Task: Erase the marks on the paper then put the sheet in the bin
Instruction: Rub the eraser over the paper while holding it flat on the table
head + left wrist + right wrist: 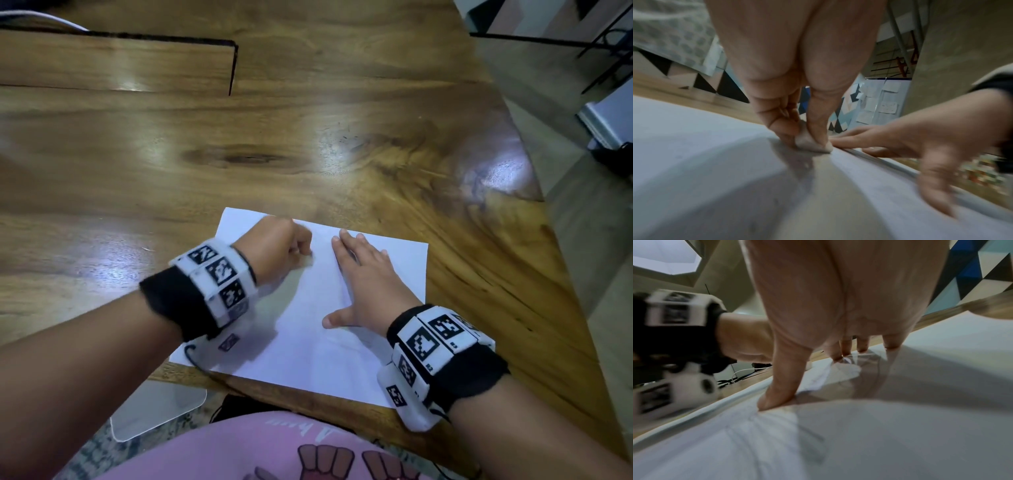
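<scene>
A white sheet of paper (308,335) lies on the wooden table near its front edge. My left hand (284,245) is curled and pinches a small whitish eraser (809,143), whose tip touches the paper (694,146). To its right, my right hand (363,274) lies flat on the sheet with straight, spread fingers. In the right wrist view its thumb (781,386) presses the paper (900,434), which wrinkles a little there. Any marks on the sheet are too faint to make out. No bin is in view.
The wooden table (308,137) stretches away ahead, with a raised wooden panel (116,61) at the far left. Its right edge (534,205) drops to the floor, where a white box (609,120) sits. A white object (154,411) lies on the floor under the front edge.
</scene>
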### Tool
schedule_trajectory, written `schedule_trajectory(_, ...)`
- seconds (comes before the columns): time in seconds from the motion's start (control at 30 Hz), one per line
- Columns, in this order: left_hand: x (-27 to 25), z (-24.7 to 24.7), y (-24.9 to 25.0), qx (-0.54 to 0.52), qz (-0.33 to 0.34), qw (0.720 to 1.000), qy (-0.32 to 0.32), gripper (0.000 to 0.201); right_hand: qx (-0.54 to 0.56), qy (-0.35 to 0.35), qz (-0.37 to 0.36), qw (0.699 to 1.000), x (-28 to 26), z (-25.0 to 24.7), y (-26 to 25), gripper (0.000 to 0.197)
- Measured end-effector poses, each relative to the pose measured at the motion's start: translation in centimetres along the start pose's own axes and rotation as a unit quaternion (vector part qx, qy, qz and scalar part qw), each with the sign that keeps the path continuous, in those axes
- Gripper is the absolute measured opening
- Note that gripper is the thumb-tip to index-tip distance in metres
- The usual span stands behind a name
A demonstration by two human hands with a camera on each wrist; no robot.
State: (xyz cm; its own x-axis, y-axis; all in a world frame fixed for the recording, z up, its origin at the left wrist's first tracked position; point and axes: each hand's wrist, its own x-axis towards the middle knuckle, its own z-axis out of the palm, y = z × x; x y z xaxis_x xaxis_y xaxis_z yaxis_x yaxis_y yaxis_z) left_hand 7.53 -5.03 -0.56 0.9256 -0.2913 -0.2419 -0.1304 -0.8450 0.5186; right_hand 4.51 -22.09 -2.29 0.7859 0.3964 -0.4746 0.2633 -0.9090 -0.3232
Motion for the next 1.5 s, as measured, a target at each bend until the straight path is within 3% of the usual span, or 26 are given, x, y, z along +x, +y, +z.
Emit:
schedule_trajectory(0.1, -3.2, 0.7, -0.5, 0.032, 0.031, 0.994, -0.102, 0.007, 0.002, -0.004, -0.001, 1.000, 0.0, 0.0, 0.0, 0.124)
schedule_trajectory(0.17, -3.3, 0.6, -0.6, 0.033, 0.032, 0.991, -0.125, 0.010, 0.001, -0.005, -0.001, 1.000, 0.0, 0.1, 0.0, 0.124)
schedule_trajectory(0.33, 0.8, -0.5, 0.0, 0.002, -0.006, 1.000, 0.004, 0.014, -0.007, -0.005, 0.001, 1.000, 0.1, 0.1, 0.0, 0.124)
schedule_trajectory(0.4, 0.7, -0.3, -0.1, -0.001, -0.014, 1.000, 0.024, 0.012, -0.005, -0.005, 0.000, 1.000, 0.0, 0.1, 0.0, 0.124)
schedule_trajectory(0.47, -1.1, 0.3, -0.4, 0.002, 0.002, 1.000, 0.009, 0.007, -0.001, -0.005, 0.000, 1.000, 0.0, 0.0, 0.0, 0.123)
schedule_trajectory(0.63, -5.2, 1.2, -0.8, 0.025, 0.047, 0.993, -0.109, 0.006, 0.002, -0.007, -0.002, 1.000, 0.0, 0.1, 0.0, 0.124)
schedule_trajectory(0.83, -2.8, 1.0, -0.7, 0.008, 0.023, 1.000, -0.007, 0.010, -0.001, -0.006, 0.000, 1.000, 0.0, 0.1, 0.0, 0.123)
schedule_trajectory(1.0, -7.1, 2.3, -1.2, 0.012, 0.081, 0.992, -0.098, 0.007, 0.000, -0.008, -0.002, 1.000, 0.0, 0.1, 0.0, 0.123)
schedule_trajectory(1.1, -6.1, 1.8, -1.1, 0.013, 0.074, 0.991, -0.114, 0.005, -0.005, -0.012, -0.002, 1.000, 0.0, 0.0, -0.1, 0.123)
schedule_trajectory(1.27, -2.2, 0.9, -0.9, 0.011, 0.019, 1.000, -0.001, 0.007, -0.001, -0.010, -0.001, 1.000, 0.0, 0.1, 0.0, 0.123)
schedule_trajectory(1.5, -6.7, 1.8, -1.0, 0.020, 0.082, 0.987, -0.139, 0.006, 0.001, -0.013, -0.001, 1.000, 0.0, 0.0, -0.1, 0.123)
